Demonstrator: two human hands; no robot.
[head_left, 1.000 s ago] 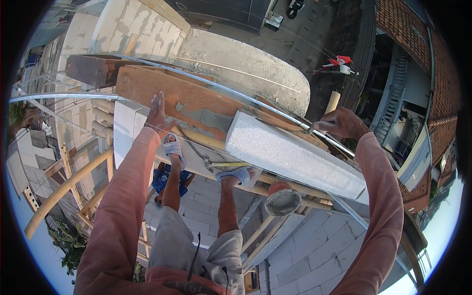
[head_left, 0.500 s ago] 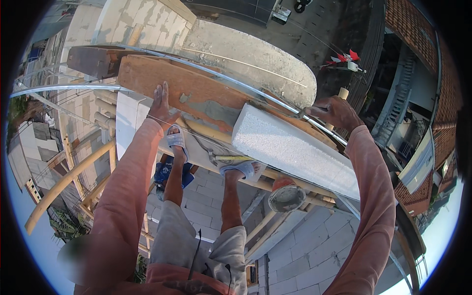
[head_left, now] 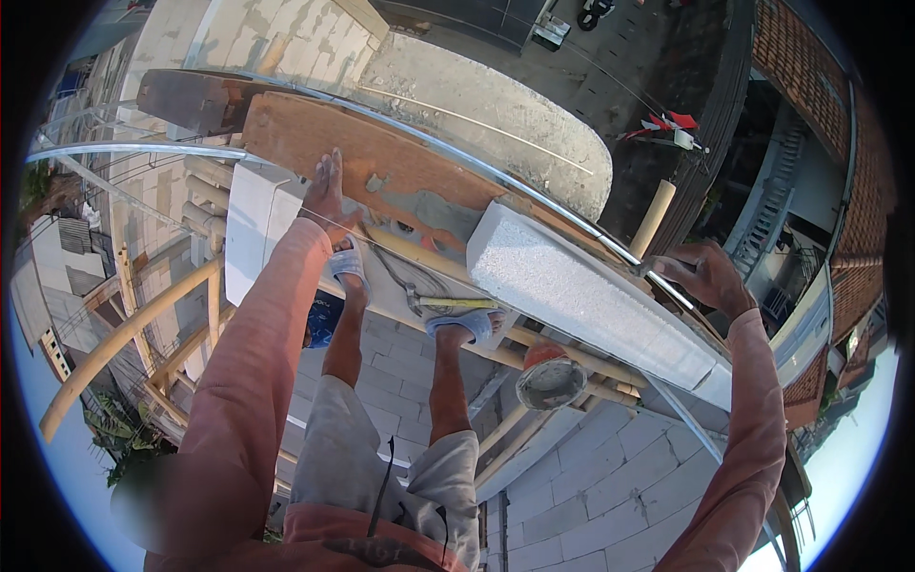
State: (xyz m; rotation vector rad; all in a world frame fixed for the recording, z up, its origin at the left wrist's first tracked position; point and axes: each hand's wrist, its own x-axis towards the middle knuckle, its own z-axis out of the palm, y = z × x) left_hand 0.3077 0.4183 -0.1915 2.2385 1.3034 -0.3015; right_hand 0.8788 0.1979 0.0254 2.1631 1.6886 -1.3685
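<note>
My left hand [head_left: 329,198] lies with its fingers stretched out against the brown wooden board [head_left: 305,133], which has grey mortar smears on it. My right hand [head_left: 707,275] has thumb and forefinger pinched together at a long shiny metal strip [head_left: 534,186] running along the board's top. Between those fingertips is a small dark bit, too small to name. A long white block [head_left: 581,291] sits on the wall top between my hands, and another white block [head_left: 253,224] is left of my left hand. Below lies a hammer [head_left: 448,301] with a yellow handle, beside my sandalled feet.
I stand on a ledge with bamboo poles [head_left: 524,357] around it. A reddish bucket [head_left: 551,379] with grey mortar hangs or rests just right of my foot. A block wall [head_left: 591,477] drops below; a concrete slab [head_left: 496,124] and upright bamboo stub [head_left: 653,217] lie beyond.
My right hand has moved right and slightly down along the metal strip, its fingers still pinched. The left hand stays against the board. The view has shifted slightly.
</note>
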